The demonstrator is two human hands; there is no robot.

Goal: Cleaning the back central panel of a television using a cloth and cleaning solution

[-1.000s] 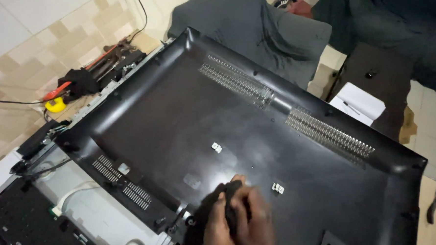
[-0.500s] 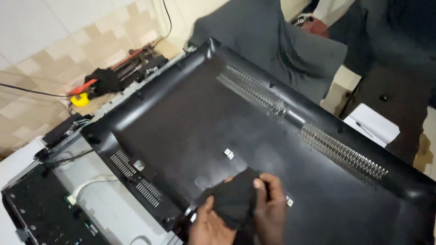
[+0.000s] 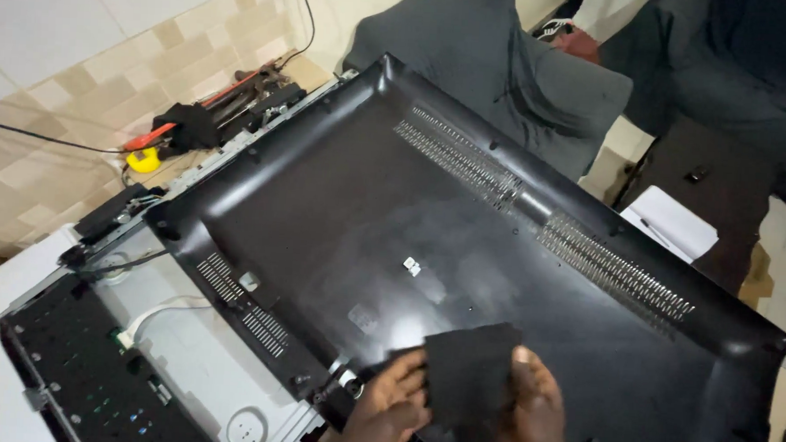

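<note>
Left hand: left hand (image 3: 391, 408) at the bottom centre, fingers pinching the left edge of a black cloth (image 3: 468, 374)
Right hand: right hand (image 3: 537, 411) just beside it, thumb clamping the cloth's right edge
Cloth: stretched flat between the 2 hands, lying on the black TV back cover (image 3: 393, 221), low in the frame
Lower left: exposed circuit board (image 3: 86, 380) on a metal chassis (image 3: 197, 358)
Right: white paper (image 3: 671, 223) on a dark table (image 3: 721, 187)
Upper left: red-handled tools (image 3: 194, 119) on the tiled floor (image 3: 72, 83)

The black cloth (image 3: 470, 375) covers part of both hands; the bottom edge cuts off the left hand (image 3: 389, 415) and right hand (image 3: 535, 413) at the wrists
</note>
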